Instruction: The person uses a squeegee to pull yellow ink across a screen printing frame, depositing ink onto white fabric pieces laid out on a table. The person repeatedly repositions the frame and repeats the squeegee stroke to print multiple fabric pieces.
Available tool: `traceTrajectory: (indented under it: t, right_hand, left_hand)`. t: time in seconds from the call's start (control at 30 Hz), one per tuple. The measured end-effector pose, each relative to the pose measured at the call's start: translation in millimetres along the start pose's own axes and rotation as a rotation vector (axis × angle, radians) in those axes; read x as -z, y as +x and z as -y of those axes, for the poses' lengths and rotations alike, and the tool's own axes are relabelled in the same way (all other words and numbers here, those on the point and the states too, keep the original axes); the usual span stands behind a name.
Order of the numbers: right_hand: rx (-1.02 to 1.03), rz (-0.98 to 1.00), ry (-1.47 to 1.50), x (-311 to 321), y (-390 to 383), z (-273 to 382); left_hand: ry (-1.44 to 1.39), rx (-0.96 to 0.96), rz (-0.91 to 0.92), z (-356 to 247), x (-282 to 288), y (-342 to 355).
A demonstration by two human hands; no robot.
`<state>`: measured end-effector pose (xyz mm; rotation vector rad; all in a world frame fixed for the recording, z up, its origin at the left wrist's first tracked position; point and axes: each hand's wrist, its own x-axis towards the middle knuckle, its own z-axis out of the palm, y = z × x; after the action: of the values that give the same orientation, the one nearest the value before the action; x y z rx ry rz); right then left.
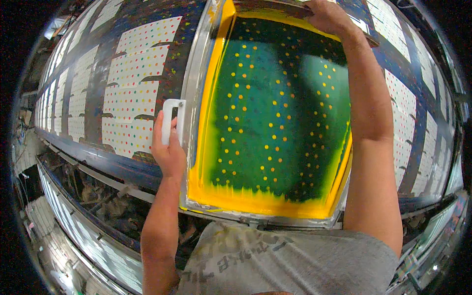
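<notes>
A screen-printing frame (pixel 189 93) lies in front of me, its green mesh (pixel 255 108) dotted with rows of small yellow and orange spots. Thick yellow ink (pixel 246 199) coats the mesh border and pools along the near edge. My left hand (pixel 169 150) is closed round the white handle (pixel 168 115) on the frame's left side. Stretched across to the far end, my right hand (pixel 329 19) grips a dark, ink-stained squeegee (pixel 275 9); its fingers are partly hidden. My right forearm covers part of the frame's right side.
White sheets (pixel 132 88) with multicoloured dots lie in rows on the long dark table (pixel 93 98), left of the frame. More dotted sheets (pixel 400 103) lie to its right. A metal rail (pixel 118 187) runs along the table's near edge, with another long surface (pixel 93 236) below.
</notes>
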<state>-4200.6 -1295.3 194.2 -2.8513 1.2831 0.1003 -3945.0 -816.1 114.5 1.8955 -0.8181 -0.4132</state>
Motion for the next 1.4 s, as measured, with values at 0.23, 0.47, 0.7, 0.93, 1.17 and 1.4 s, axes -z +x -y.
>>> traceTrajectory:
  t: [0.23, 0.47, 0.7, 0.93, 1.17, 1.4]
  right_hand:
    - [0.167, -0.034, 0.014, -9, -97, 54]
    - [0.127, 0.007, 0.057, -5, -225, 139]
    - [0.090, 0.021, 0.142, 0, -347, 231]
    - [0.056, 0.011, 0.208, 2, -437, 297]
    - [0.097, -0.102, 0.231, -17, -481, 315]
    - [0.173, -0.180, 0.365, -32, -509, 311]
  left_hand:
    - [-0.006, -0.105, 0.012, 12, 0, 6]
    - [-0.047, -0.207, 0.012, 23, 0, 9]
    - [0.012, -0.299, -0.052, 38, -6, 16]
    - [0.042, -0.273, -0.105, 39, -10, 15]
    - [0.105, -0.252, -0.167, 43, -12, 18]
    - [0.276, -0.154, -0.165, 33, -6, 16]
